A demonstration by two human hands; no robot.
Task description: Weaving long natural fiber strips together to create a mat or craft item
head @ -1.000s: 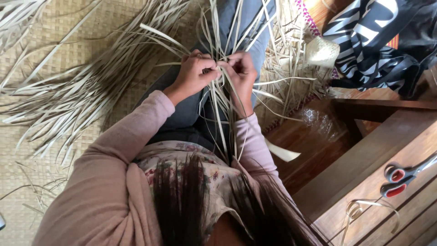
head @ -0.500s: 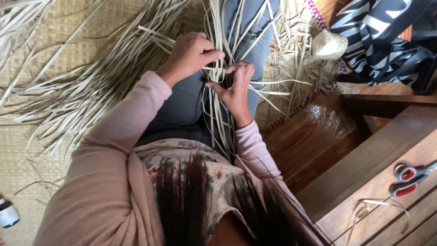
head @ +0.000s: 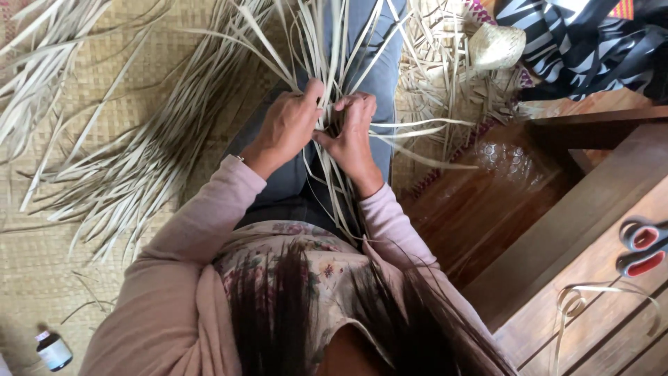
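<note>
Both hands meet over my lap on a bundle of pale dried leaf strips (head: 339,177) that fan out past my grey trousers. My left hand (head: 289,125) pinches strips at the crossing point with thumb and fingers. My right hand (head: 353,132) grips the same strips from the other side, fingers curled in. The hands touch each other. Loose strip ends stick out sideways to the right and upward.
A big heap of the same strips (head: 132,150) lies on the woven mat (head: 42,264) to the left. A small woven piece (head: 496,46), striped fabric (head: 584,42), a wooden step (head: 557,230), red-handled scissors (head: 643,247), a small bottle (head: 53,350).
My left hand has come down from above the strips and closed in against my right hand at the crossing point. The view has shifted slightly; the bottle shows more.
</note>
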